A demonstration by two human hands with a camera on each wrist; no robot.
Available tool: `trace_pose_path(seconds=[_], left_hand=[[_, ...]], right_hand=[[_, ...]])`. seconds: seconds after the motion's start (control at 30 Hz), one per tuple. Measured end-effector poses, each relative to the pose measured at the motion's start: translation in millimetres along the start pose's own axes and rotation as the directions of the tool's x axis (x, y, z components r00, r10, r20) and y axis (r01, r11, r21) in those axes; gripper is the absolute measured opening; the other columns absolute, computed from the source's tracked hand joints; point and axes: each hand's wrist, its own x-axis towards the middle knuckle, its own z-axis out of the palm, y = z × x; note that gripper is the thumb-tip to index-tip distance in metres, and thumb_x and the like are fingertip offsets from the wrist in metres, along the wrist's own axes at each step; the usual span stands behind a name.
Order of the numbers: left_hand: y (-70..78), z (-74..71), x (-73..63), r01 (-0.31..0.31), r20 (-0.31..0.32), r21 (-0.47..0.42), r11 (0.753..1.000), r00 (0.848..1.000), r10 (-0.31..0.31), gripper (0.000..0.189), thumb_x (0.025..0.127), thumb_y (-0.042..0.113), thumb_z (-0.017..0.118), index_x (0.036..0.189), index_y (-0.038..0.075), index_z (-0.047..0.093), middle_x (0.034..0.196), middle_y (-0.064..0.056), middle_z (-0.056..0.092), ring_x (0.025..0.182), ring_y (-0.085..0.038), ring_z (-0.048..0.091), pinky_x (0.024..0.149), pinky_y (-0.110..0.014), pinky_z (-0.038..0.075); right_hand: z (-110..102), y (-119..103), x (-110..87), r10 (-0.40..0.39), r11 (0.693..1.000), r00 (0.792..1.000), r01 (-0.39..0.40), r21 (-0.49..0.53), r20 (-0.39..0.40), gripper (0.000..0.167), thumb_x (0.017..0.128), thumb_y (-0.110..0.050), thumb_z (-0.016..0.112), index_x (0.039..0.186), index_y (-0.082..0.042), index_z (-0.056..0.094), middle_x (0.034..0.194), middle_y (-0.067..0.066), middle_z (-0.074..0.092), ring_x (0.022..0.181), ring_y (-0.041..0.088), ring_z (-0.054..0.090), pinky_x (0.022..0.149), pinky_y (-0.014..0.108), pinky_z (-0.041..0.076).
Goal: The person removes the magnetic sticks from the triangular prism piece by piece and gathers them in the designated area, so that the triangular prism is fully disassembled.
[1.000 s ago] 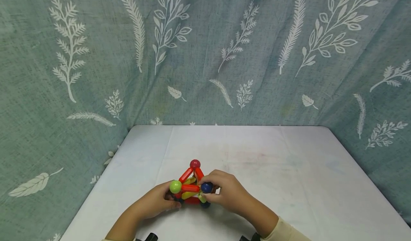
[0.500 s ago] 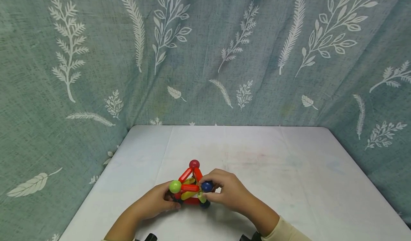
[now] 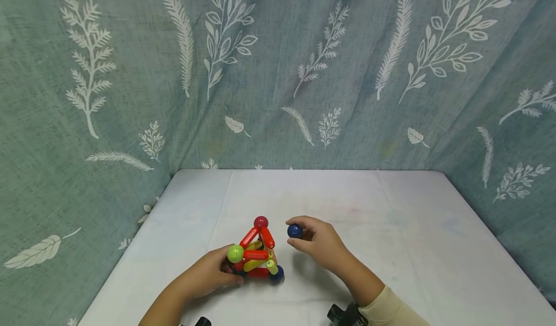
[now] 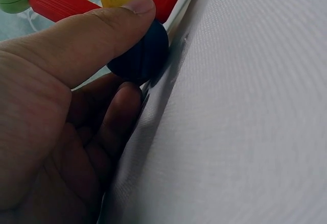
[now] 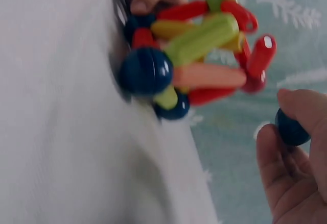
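Note:
A ball-and-rod building toy (image 3: 255, 255) stands on the table, made of red, yellow, green and orange rods joined by balls. Its top ball (image 3: 261, 222) is red, and a lime green ball (image 3: 235, 253) sits at its left corner. My left hand (image 3: 213, 272) holds the toy by a dark blue ball (image 4: 144, 55) at its lower left, thumb over it. Between thumb and fingertips, my right hand (image 3: 322, 243) pinches a loose blue ball (image 3: 294, 231), apart from the toy and above the table. A lime green rod (image 5: 204, 39) and a red rod (image 5: 262, 53) have free ends.
White cloth covers the table (image 3: 369, 210). A green-blue curtain (image 3: 278, 75) with white leaf prints hangs behind and along both sides. Black wrist gear (image 3: 347, 314) shows at the lower edge by the right sleeve.
My right hand has pulled the blue ball off the toy's right corner and moved up and right with it. The left hand keeps its hold, almost unmoved.

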Motion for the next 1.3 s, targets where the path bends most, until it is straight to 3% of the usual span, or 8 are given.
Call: trace_pose_path(seconds=[0.27, 0.47, 0.63, 0.8, 1.0, 1.17, 1.3], left_hand=[[-1.0, -0.9, 0.3, -0.001, 0.005, -0.01, 1.0, 1.0, 0.001, 0.053, 0.078, 0.033, 0.093, 0.12, 0.026, 0.063, 0.1, 0.005, 0.067, 0.084, -0.015, 0.06, 0.072, -0.028, 0.052], [-3.8, -0.3, 1.4, 0.009, 0.011, -0.004, 1.0, 1.0, -0.009, 0.053, 0.078, 0.036, 0.093, 0.121, 0.03, 0.063, 0.099, 0.005, 0.067, 0.085, -0.017, 0.061, 0.072, -0.029, 0.053], [-3.7, -0.7, 1.9, 0.012, 0.015, -0.006, 1.0, 1.0, -0.012, 0.054, 0.078, 0.036, 0.093, 0.121, 0.03, 0.063, 0.102, 0.006, 0.068, 0.087, -0.017, 0.062, 0.074, -0.029, 0.053], [-3.1, -0.6, 1.5, 0.018, 0.012, -0.013, 1.0, 1.0, -0.018, 0.055, 0.077, 0.034, 0.093, 0.122, 0.028, 0.063, 0.101, 0.004, 0.067, 0.086, -0.018, 0.061, 0.072, -0.029, 0.053], [-2.6, -1.8, 0.0, 0.022, 0.013, -0.029, 0.999, 1.0, -0.021, 0.056, 0.078, 0.033, 0.093, 0.124, 0.026, 0.063, 0.101, 0.003, 0.067, 0.087, -0.018, 0.06, 0.073, -0.029, 0.052], [-4.0, -0.4, 2.2, 0.02, 0.02, -0.027, 0.999, 1.0, -0.019, 0.056, 0.077, 0.034, 0.094, 0.124, 0.026, 0.063, 0.102, 0.004, 0.067, 0.087, -0.017, 0.061, 0.074, -0.028, 0.052], [-5.4, -1.3, 2.4, 0.02, 0.017, -0.022, 1.0, 1.0, -0.019, 0.055, 0.077, 0.035, 0.094, 0.121, 0.027, 0.062, 0.1, 0.004, 0.067, 0.086, -0.018, 0.061, 0.073, -0.029, 0.053]], right_hand=[[-13, 23, 12.8, 0.168, 0.986, 0.982, -0.166, 0.033, -0.083, 0.047, 0.092, -0.02, 0.083, 0.133, -0.029, 0.063, 0.117, -0.002, 0.075, 0.093, 0.013, 0.067, 0.079, 0.035, 0.054], [-29, 51, 24.5, 0.259, 0.965, 0.962, -0.253, 0.074, -0.092, 0.036, 0.091, -0.02, 0.084, 0.122, -0.023, 0.065, 0.117, -0.001, 0.075, 0.098, 0.016, 0.066, 0.08, 0.035, 0.052], [-34, 66, 32.6, 0.295, 0.955, 0.949, -0.294, 0.026, -0.112, 0.039, 0.09, -0.025, 0.084, 0.126, -0.024, 0.069, 0.126, 0.003, 0.071, 0.104, 0.019, 0.067, 0.073, 0.034, 0.054], [-31, 71, 42.6, 0.285, 0.958, 0.954, -0.285, 0.015, -0.088, 0.041, 0.09, -0.024, 0.085, 0.128, -0.021, 0.07, 0.121, 0.003, 0.071, 0.102, 0.018, 0.068, 0.07, 0.033, 0.056], [-21, 76, 54.9, 0.323, 0.946, 0.945, -0.323, 0.016, -0.053, 0.038, 0.09, -0.026, 0.085, 0.124, -0.024, 0.071, 0.119, 0.001, 0.072, 0.105, 0.02, 0.068, 0.079, 0.037, 0.059], [-18, 80, 53.3, 0.324, 0.941, 0.943, -0.33, -0.073, -0.077, 0.038, 0.092, -0.026, 0.083, 0.128, -0.024, 0.072, 0.126, 0.002, 0.072, 0.116, 0.025, 0.066, 0.099, 0.049, 0.051], [-17, 79, 52.5, 0.314, 0.944, 0.944, -0.321, -0.072, -0.1, 0.044, 0.092, -0.02, 0.081, 0.134, -0.022, 0.07, 0.132, 0.004, 0.07, 0.12, 0.026, 0.065, 0.105, 0.051, 0.048]])
